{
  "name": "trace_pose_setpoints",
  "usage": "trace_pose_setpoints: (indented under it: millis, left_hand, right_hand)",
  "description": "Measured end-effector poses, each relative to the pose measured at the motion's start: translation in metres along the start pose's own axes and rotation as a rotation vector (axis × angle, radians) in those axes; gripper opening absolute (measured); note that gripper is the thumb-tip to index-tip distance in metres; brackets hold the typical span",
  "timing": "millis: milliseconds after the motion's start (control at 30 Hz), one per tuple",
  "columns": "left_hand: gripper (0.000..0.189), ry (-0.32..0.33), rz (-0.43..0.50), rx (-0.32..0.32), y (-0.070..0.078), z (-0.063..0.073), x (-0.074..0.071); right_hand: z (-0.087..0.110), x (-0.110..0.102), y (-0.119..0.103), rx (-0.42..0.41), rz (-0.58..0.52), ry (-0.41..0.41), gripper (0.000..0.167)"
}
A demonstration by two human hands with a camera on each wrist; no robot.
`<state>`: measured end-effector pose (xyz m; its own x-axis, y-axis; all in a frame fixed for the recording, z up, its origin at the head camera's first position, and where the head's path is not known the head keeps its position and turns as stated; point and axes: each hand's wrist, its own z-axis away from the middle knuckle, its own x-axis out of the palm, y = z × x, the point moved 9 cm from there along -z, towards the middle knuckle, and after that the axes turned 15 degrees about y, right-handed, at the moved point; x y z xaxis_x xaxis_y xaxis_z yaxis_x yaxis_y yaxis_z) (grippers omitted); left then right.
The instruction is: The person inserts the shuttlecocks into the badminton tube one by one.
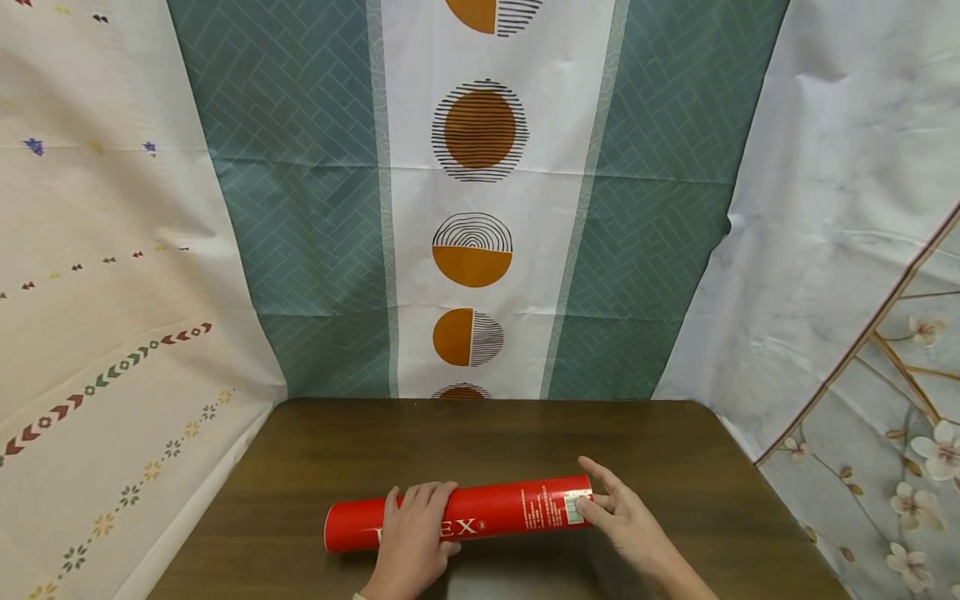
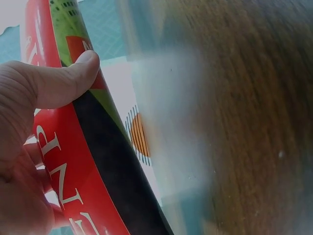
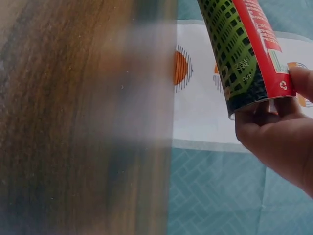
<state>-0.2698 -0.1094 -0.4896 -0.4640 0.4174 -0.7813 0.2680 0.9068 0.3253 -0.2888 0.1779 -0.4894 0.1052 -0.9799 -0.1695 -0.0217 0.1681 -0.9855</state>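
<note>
A long red tube (image 1: 498, 507) with pale lettering ending in "EX" lies crosswise over the near part of the brown table. My left hand (image 1: 411, 537) grips it left of its middle, fingers over the top. In the left wrist view, that thumb presses on the green and black side of the tube (image 2: 105, 147). At the right end, my right hand (image 1: 626, 525) has its thumb by the barcode label (image 1: 573, 510) and its index finger raised. The right wrist view shows other fingers bent into the end of the tube (image 3: 234, 54). The tube's contents are hidden.
The dark wooden table (image 1: 375, 433) reaches back to a green and white patterned curtain (image 1: 322, 250). Printed cloths hang on both sides, a cream one (image 1: 112, 292) at left and a floral one (image 1: 825, 250) at right.
</note>
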Motion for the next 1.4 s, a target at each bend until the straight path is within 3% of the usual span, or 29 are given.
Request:
trace_pose_setpoints:
  millis: [67, 167, 267, 333, 467, 600, 900, 1067, 1400]
  left_hand:
    - [0.082, 0.011, -0.018, 0.002, 0.000, -0.003, 0.000]
    - [0.082, 0.035, -0.068, -0.009, -0.007, -0.010, 0.001]
    - [0.082, 0.062, -0.133, -0.042, -0.024, -0.022, 0.001]
    - [0.082, 0.072, -0.167, -0.077, -0.039, -0.031, 0.004]
    - [0.083, 0.078, -0.193, -0.159, -0.069, -0.047, 0.011]
    - [0.084, 0.080, -0.170, -0.243, -0.084, -0.062, 0.021]
    - [0.072, 0.076, -0.215, -0.300, -0.088, -0.082, 0.042]
    - [0.072, 0.052, -0.244, -0.313, -0.094, -0.083, 0.046]
    - [0.087, 0.009, -0.253, -0.294, -0.092, -0.082, 0.049]
  right_hand:
    - [-0.002, -0.002, 0.000, -0.014, 0.018, 0.026, 0.079]
    - [-0.008, -0.013, -0.003, -0.043, 0.069, 0.166, 0.078]
    - [-0.011, -0.026, -0.004, -0.060, 0.098, 0.310, 0.074]
    - [-0.011, -0.031, -0.002, -0.057, 0.113, 0.347, 0.069]
    - [-0.011, -0.036, 0.008, -0.025, 0.134, 0.334, 0.063]
    - [-0.013, -0.040, 0.018, -0.009, 0.120, 0.324, 0.061]
    - [-0.014, -0.049, 0.031, 0.019, 0.116, 0.303, 0.058]
    - [-0.015, -0.052, 0.034, 0.021, 0.113, 0.322, 0.058]
    - [-0.015, -0.053, 0.037, 0.026, 0.113, 0.327, 0.061]
